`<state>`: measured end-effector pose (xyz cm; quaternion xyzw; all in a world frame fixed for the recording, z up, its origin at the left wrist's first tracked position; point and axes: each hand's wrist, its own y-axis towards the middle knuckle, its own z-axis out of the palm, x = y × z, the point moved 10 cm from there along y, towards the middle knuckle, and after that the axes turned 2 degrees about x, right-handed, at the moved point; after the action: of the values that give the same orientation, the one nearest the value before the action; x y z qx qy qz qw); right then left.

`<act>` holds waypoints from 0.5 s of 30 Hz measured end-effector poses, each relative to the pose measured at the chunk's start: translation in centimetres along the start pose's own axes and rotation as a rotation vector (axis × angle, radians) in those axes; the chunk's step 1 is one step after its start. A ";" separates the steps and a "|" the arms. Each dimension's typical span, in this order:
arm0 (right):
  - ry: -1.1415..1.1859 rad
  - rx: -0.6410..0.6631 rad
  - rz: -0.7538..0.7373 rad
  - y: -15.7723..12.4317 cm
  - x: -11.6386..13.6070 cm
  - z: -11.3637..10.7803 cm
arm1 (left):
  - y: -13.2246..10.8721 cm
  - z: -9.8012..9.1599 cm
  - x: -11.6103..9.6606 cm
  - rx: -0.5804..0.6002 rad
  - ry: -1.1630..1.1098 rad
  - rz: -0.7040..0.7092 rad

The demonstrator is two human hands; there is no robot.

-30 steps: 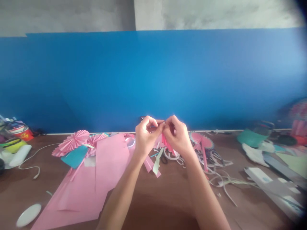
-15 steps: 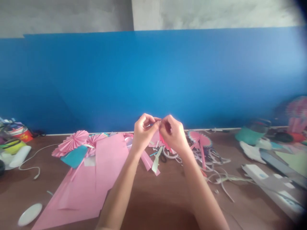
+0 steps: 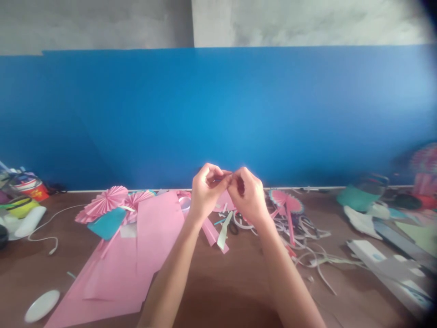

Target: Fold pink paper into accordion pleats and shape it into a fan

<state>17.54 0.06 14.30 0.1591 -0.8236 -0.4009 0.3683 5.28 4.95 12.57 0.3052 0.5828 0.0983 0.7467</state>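
Note:
My left hand [image 3: 205,191] and my right hand [image 3: 248,195] are raised together above the brown table [image 3: 218,282], fingertips meeting in a pinch. Between them is a small folded piece of pink paper [image 3: 239,184], mostly hidden by my right hand's fingers. Both hands are closed on it. Below them lie a folded pink strip [image 3: 212,232], a pale green strip [image 3: 223,230] and a white tape ring [image 3: 243,222].
A large pink paper sheet [image 3: 136,255] covers the table's left. Pink pleated fans [image 3: 104,202] and a teal piece [image 3: 106,223] lie behind it. A pink fan on a stick [image 3: 286,205] and curled white strips [image 3: 314,255] sit at the right. A blue board [image 3: 218,114] stands behind.
The pink paper hung visibly below my right hand a second ago; now it is drawn up into the fingers. Both hands stay pinched together at nearly the same spot.

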 end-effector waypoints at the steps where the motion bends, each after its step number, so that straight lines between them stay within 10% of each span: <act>1: 0.001 -0.008 -0.004 0.0 0.1 0.0 | 0.0 -0.1 0.0 -0.006 -0.001 -0.001; 15: -0.107 -0.068 -0.080 -0.1 0.9 -0.2 | -0.3 -1.1 -0.8 -0.158 0.018 0.066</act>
<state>17.10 -0.64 14.70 0.1577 -0.8211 -0.4507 0.3126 3.95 4.74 12.90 0.2634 0.5693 0.1714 0.7597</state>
